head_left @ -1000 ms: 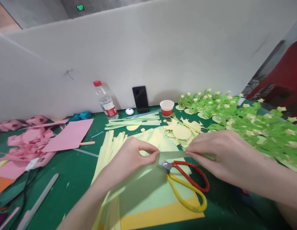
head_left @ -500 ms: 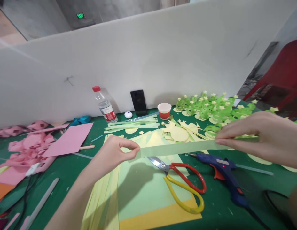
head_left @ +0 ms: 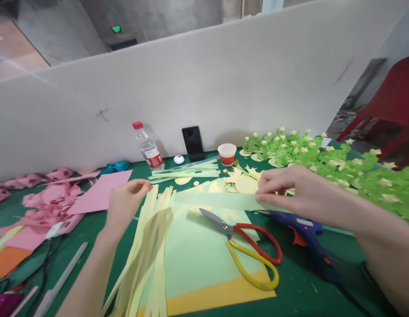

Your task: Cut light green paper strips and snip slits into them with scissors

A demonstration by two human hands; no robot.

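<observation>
Over the pale green sheets, a green paper strip stretched leftward from the right hand, whose grip was pinched closed on it. It looked light, limp and easily creased, probably best taken between thumb and finger near either end. The left hand was near the tops of the yellow strips; how far its grip opened, or whether it held anything, I couldn't tell. Scissors lay just this side of the paper strip, a glue gun to their right on the surface.
</observation>
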